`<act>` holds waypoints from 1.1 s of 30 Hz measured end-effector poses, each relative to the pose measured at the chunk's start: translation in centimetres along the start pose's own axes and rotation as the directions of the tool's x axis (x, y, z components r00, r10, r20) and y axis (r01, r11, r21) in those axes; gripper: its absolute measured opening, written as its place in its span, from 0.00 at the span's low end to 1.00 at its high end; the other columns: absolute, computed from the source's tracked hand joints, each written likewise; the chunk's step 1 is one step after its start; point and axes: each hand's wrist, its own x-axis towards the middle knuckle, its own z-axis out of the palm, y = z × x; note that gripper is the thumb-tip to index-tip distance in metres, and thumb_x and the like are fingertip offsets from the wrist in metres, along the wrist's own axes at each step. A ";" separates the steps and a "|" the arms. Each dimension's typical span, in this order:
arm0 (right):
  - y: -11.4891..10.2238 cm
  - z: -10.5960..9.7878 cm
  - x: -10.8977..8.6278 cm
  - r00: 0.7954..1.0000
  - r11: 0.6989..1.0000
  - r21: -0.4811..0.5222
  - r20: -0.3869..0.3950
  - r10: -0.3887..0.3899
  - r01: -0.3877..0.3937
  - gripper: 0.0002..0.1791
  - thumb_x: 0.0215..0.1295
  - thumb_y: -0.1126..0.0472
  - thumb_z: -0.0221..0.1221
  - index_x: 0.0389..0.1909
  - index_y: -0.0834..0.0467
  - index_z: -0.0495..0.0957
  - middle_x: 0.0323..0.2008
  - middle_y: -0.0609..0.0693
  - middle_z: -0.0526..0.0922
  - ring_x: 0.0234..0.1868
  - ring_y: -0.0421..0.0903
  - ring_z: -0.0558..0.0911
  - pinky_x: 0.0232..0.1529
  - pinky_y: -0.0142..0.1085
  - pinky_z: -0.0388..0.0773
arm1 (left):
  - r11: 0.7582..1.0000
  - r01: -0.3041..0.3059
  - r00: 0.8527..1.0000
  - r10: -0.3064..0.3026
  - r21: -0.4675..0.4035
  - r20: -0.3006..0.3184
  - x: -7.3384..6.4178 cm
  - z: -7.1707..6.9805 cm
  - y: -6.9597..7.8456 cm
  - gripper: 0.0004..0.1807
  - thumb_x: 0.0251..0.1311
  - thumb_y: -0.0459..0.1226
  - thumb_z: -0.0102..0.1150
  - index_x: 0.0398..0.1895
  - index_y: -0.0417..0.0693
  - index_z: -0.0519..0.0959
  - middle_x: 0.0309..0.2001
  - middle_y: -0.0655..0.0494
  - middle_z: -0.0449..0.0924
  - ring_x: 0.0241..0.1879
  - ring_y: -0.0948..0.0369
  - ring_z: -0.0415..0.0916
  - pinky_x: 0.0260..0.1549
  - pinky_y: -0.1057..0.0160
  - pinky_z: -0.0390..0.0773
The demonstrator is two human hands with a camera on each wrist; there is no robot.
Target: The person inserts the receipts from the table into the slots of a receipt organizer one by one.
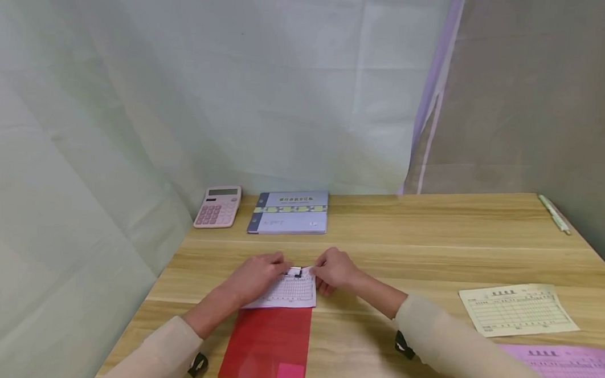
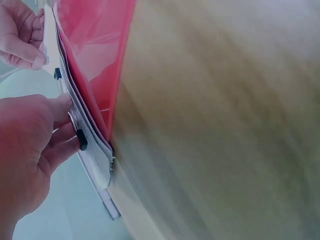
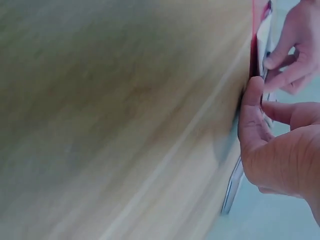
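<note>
A red see-through clip folder (image 1: 271, 341) lies on the table in the head view, a pink label near its lower corner. Across its upper half sits a white printed form (image 1: 289, 292), several layers thick at the edge in the left wrist view. My left hand (image 1: 258, 277) grips the metal clip with black ends (image 1: 295, 272) at the top, its thumb on the bar and its fingers curled at the far side. With thumb and fingers, my right hand (image 1: 335, 269) pinches the form's top right corner. Part of the clip is hidden by the left fingers.
Behind the hands are a pink calculator (image 1: 219, 206) and a blue-covered account book (image 1: 290, 212). To the right lie a pale yellow form (image 1: 519, 310) and a purple form (image 1: 565, 371). A white pen (image 1: 554, 214) rests near the far right edge, and curtains hang behind the table.
</note>
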 end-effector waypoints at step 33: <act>14.6 -28.7 -15.7 0.979 0.986 -0.119 -0.156 -0.134 0.116 0.22 0.84 0.60 0.54 0.73 0.61 0.74 0.62 0.37 0.83 0.55 0.31 0.82 0.50 0.32 0.81 | 0.945 0.111 0.994 -0.113 -0.308 0.013 -0.7 0.2 -2.1 0.17 0.66 0.40 0.74 0.58 0.56 0.89 0.45 0.64 0.81 0.42 0.64 0.76 0.47 0.57 0.80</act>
